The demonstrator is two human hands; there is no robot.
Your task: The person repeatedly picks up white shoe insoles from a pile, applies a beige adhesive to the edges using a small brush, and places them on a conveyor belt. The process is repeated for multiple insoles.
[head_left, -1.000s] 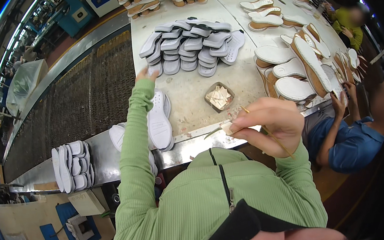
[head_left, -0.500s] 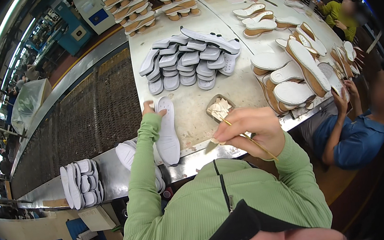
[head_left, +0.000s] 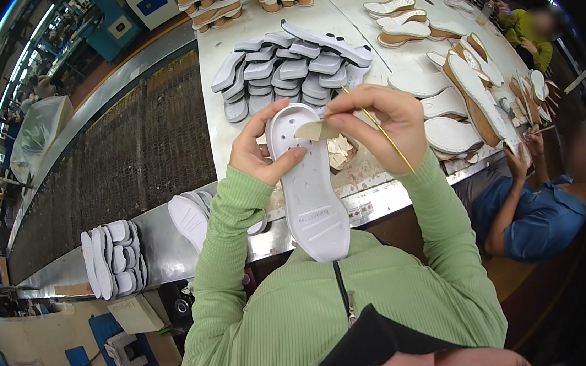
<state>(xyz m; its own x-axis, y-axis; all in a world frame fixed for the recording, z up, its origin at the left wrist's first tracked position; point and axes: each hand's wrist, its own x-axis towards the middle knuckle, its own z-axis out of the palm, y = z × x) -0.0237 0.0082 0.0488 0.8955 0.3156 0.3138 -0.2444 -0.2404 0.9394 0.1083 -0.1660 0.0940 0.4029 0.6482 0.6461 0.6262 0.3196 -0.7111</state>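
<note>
Sole (head_left: 316, 216), pale grey, is held over the near edge of the surface (head_left: 333, 18); the left hand (head_left: 258, 146) grips its far end, the right hand (head_left: 381, 122) pinches a yellow stick (head_left: 390, 143) and flat beige piece (head_left: 312, 132) over it.

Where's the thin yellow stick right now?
Head view, right of centre: the thin yellow stick is in the right hand, just right of the light grey sole.

Pale grey sole (head_left: 310, 188) (sleeves (head_left: 229, 222) green)
</note>
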